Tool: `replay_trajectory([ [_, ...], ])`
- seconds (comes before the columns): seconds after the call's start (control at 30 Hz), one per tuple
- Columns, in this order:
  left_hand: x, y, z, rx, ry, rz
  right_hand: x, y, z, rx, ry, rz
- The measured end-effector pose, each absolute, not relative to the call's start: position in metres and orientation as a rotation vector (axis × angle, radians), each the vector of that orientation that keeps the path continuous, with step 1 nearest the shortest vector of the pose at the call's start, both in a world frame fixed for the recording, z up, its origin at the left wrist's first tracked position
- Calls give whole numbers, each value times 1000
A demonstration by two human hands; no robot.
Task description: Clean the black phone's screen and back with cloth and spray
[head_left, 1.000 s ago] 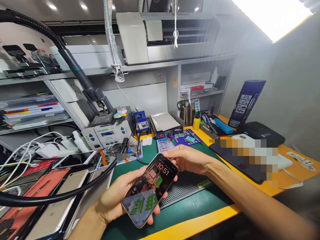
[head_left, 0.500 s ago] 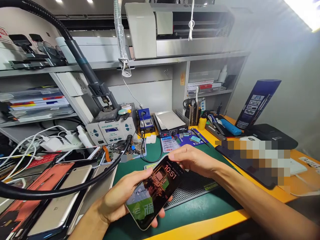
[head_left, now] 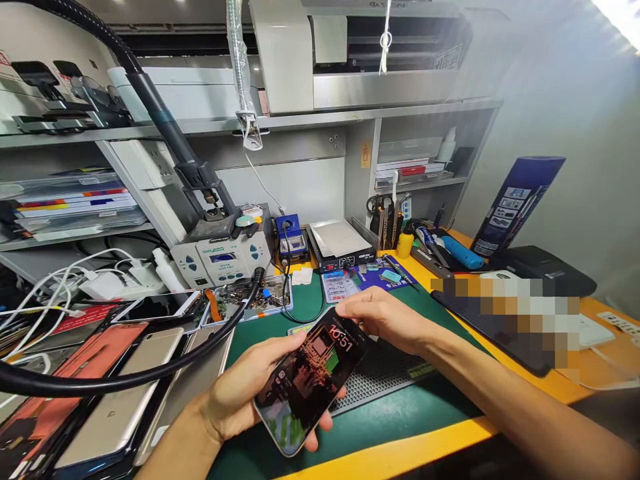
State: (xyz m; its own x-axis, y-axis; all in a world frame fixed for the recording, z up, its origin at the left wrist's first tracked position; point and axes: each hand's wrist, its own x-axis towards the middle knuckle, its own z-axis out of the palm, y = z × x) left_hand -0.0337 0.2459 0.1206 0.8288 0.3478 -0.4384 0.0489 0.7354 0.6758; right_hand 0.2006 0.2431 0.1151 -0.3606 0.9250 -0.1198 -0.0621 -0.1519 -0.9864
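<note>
A phone (head_left: 313, 380) with a lit screen reading 10:51 is tilted above the green mat (head_left: 400, 413). My left hand (head_left: 250, 380) wraps round its lower left side, thumb along the edge and fingertips showing past the right edge. The thumb and fingers of my right hand (head_left: 383, 317) pinch the phone's top corner; part of those fingers is hidden behind it. Beneath the phone and right hand lies a black perforated pad (head_left: 375, 387).
Several phones and phone shells, one gold (head_left: 120, 393), lie at the left under a black hose (head_left: 125, 385). Behind are a grey soldering station (head_left: 225, 257), a parts tray (head_left: 270, 298) and a flat device (head_left: 345, 257). A dark phone (head_left: 490, 333) lies at the right.
Reflections on the phone's screen have changed, and its lower end has shifted slightly up and right. Both hands keep their hold. The view has shifted slightly.
</note>
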Motion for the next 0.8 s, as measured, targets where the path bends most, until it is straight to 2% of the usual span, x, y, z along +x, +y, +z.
replay_trajectory([
  [0.27, -45, 262, 114, 601, 584, 314, 211, 247, 115, -864, -1251, 2060],
  [0.8, -42, 265, 117, 572, 719, 361, 203, 242, 112, -950, -1151, 2137],
])
